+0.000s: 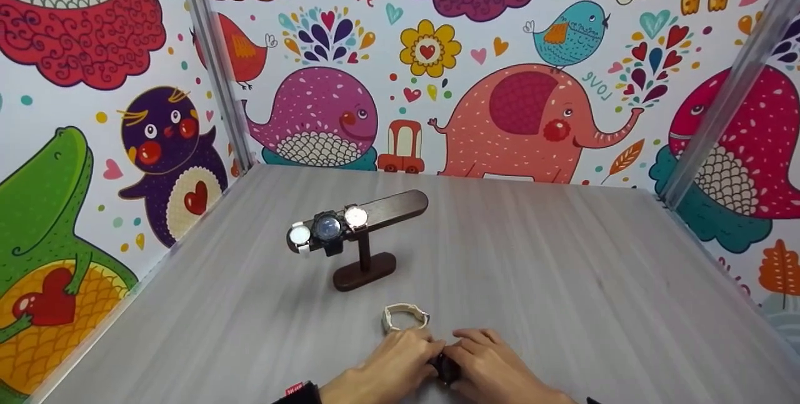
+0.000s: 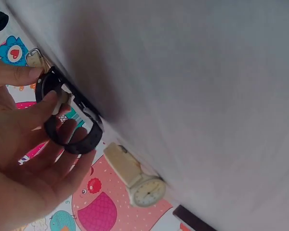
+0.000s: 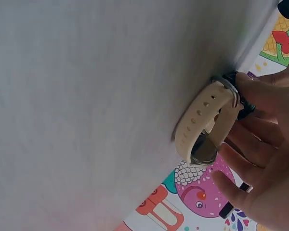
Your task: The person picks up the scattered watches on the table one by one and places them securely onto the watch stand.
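Head view shows the black watch at the near edge of the bench, pinched between both hands. The left hand curls its fingers round the dark strap, and the right hand closes on it from the other side. To handle it well, I would keep the strap loop open and the grip light, away from the dial. A cream watch lies just beyond the fingertips, apart from them. Further back stands a dark wooden watch stand carrying three watches.
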Demonstrator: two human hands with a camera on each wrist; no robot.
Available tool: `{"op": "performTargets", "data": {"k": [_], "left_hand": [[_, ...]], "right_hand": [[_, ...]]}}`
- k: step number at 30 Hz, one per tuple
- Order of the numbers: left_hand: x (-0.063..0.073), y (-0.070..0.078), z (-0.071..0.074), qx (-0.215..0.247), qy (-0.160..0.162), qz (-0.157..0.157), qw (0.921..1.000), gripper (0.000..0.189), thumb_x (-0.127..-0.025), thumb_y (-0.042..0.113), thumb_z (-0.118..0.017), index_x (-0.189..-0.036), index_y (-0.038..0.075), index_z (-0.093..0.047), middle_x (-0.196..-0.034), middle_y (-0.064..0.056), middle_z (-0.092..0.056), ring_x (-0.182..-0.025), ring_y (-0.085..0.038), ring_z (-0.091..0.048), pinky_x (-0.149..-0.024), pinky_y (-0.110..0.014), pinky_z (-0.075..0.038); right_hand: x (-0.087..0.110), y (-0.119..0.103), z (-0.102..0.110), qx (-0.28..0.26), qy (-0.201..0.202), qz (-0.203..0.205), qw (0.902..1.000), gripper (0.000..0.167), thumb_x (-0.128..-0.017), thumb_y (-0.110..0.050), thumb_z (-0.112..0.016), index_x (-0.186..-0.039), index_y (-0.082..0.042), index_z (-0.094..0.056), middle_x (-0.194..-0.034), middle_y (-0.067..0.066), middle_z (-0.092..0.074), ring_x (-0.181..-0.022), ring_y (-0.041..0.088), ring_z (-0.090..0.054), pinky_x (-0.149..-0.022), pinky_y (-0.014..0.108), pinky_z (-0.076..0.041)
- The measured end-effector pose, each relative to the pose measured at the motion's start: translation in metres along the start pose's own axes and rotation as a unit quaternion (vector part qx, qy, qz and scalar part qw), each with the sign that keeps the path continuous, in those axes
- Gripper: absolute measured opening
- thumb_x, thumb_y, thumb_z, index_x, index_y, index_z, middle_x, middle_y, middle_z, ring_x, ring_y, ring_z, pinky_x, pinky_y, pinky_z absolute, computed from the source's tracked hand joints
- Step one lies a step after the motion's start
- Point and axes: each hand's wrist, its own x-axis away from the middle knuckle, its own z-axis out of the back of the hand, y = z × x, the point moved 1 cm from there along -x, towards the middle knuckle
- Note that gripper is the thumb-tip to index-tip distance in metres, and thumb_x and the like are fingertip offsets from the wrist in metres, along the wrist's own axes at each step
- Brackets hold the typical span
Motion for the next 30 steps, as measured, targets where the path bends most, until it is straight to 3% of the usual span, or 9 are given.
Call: {"op": "performTargets", "data": {"k": [9, 16, 22, 30], "left_hand": [[-0.001, 0.001, 0.003, 0.069, -0.014, 0.032, 0.997, 0.008, -0.083, 0.016, -0.077, -0.091, 0.018, -0.079, -0.079, 0.003, -0.069, -0.074, -0.003, -0.066, -0.057, -0.012, -0.048], [0.0, 0.001, 0.009, 0.128, -0.016, 0.044, 0.9907, 0.012, -0.086, 0.011, -0.075, -0.097, 0.015, -0.079, -0.083, 0.002, -0.069, -0.078, -0.001, -0.064, -0.061, -0.007, -0.046], [-0.001, 0.003, 0.017, 0.182, 0.002, 0.071, 0.9807, 0.014, -0.088, 0.014, -0.073, -0.1, 0.009, -0.078, -0.088, 0.001, -0.073, -0.084, -0.001, -0.066, -0.067, -0.007, -0.049], [-0.004, 0.004, 0.025, 0.206, 0.045, 0.092, 0.9732, 0.016, -0.087, 0.012, -0.075, -0.102, 0.006, -0.077, -0.091, -0.002, -0.073, -0.085, -0.003, -0.066, -0.07, -0.009, -0.051]], "right_hand": [[0.004, 0.0, -0.005, 0.014, 0.056, 0.011, 0.9983, 0.047, -0.06, -0.022, -0.091, -0.102, -0.012, -0.074, -0.094, -0.003, -0.075, -0.097, 0.021, -0.068, -0.077, 0.036, -0.056], [0.004, -0.002, 0.001, 0.014, 0.051, -0.007, 0.9986, 0.044, -0.064, -0.023, -0.09, -0.104, -0.013, -0.074, -0.096, -0.002, -0.075, -0.098, 0.02, -0.068, -0.077, 0.037, -0.057], [0.004, -0.001, 0.009, -0.015, 0.064, -0.02, 0.9976, 0.052, -0.065, -0.023, -0.092, -0.112, -0.011, -0.072, -0.102, -0.001, -0.076, -0.097, 0.021, -0.069, -0.075, 0.037, -0.057], [0.002, 0.001, 0.018, -0.071, 0.082, -0.051, 0.9927, 0.059, -0.067, -0.01, -0.089, -0.122, -0.009, -0.068, -0.11, -0.001, -0.072, -0.1, 0.019, -0.067, -0.077, 0.037, -0.059]]}}
